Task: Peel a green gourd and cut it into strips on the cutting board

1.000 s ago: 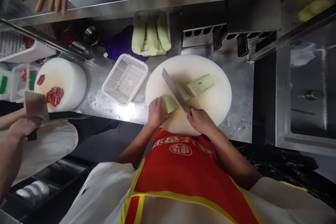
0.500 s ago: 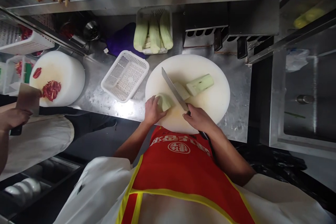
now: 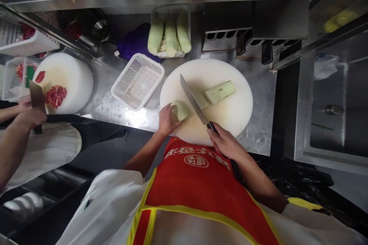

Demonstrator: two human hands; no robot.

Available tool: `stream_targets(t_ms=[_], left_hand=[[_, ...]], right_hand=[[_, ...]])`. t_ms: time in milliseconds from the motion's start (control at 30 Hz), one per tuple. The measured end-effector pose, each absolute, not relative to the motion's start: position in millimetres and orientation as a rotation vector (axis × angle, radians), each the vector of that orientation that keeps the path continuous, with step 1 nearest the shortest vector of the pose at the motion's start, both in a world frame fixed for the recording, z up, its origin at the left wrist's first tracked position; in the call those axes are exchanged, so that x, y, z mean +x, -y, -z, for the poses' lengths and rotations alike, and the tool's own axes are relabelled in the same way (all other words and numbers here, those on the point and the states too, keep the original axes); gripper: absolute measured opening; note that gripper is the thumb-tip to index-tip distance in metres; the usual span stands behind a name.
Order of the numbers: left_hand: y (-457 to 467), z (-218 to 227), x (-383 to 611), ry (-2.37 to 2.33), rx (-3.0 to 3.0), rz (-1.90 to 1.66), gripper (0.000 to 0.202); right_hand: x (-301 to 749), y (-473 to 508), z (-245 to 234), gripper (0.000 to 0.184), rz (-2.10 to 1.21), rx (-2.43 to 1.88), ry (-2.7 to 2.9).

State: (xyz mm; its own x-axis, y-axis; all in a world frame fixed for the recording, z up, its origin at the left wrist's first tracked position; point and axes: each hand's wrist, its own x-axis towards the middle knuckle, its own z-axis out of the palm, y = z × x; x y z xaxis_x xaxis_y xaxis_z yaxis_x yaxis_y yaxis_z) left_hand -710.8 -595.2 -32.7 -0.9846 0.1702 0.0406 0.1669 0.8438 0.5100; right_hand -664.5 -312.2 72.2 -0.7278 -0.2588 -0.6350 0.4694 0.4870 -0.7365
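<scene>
While the left hand [image 3: 167,120] grasps the end of a pale green piece [image 3: 181,110] at the left of the white board [image 3: 231,116], the right hand [image 3: 225,141] is wrapped round the handle of a knife [image 3: 193,99]. Its blade slants between that piece and a flat-faced piece [image 3: 202,99] beside a longer chunk [image 3: 220,92] — whether the edge touches the board, I cannot tell. Cutting seems the step in hand; another stroke calls for a steady hold, the left hand clear of the edge.
</scene>
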Motion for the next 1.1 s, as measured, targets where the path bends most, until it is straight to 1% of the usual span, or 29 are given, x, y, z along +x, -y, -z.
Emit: stream_targets(t_ms=[133,333,700,800,967,1033,1100], left_hand=[[598.6,30.5,-710.2,-3.002,0.308,-0.865,0.082],[608.9,24.3,-713.0,-2.934,0.397,-0.838,0.082],[602.4,26.3,-711.2,-2.98,0.352,-0.828,0.084],[603.5,18.9,-712.6,-2.971,0.363,-0.846,0.072],[604.0,5.6,-721.8,-2.94,0.531,-0.848,0.033],[603.9,3.5,-726.4,-2.87,0.646,-0.828,0.026],[604.2,3.2,-730.4,-2.831,0.694,-0.804,0.024]], right_hand=[[-653.3,313.0,-69.8,0.049,1.385,0.172,-1.915],[-651.4,312.5,-60.7,0.05,1.454,0.187,-1.851],[-654.4,318.5,-60.1,0.044,1.441,0.171,-1.882],[-654.9,318.1,-60.4,0.044,1.432,0.178,-1.882],[-657.4,318.0,-62.6,0.044,1.421,0.176,-1.881],[-657.8,317.9,-62.9,0.044,1.42,0.174,-1.88],[-657.5,317.8,-62.3,0.044,1.419,0.17,-1.882]])
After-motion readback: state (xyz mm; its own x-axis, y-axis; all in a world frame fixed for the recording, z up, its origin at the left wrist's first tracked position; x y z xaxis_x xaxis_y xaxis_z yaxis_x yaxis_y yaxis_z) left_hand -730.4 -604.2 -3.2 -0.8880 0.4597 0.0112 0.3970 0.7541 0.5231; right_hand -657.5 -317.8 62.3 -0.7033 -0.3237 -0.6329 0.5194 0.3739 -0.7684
